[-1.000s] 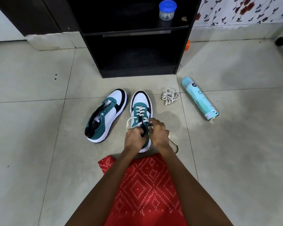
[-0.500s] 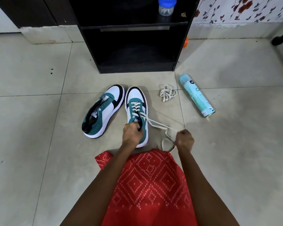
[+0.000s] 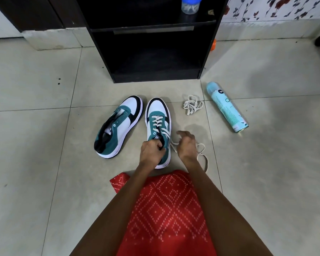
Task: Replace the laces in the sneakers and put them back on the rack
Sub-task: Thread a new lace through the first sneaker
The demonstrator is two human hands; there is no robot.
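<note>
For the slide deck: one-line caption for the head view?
Left hand grips the half-laced teal-and-white sneaker, right hand by its cream lace; the unlaced twin sneaker lies alongside.

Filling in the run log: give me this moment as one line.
left hand grips laced sneaker | right hand at lace, grip unclear | other sneaker unlaced

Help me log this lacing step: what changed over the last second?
The right hand pulled the lace taut out to the right, then came back beside the laced sneaker; the lace now lies slack, and whether the hand still pinches it is unclear. The left hand kept gripping that sneaker's collar. The unlaced sneaker, loose lace bundle and spray can stayed put.
</note>
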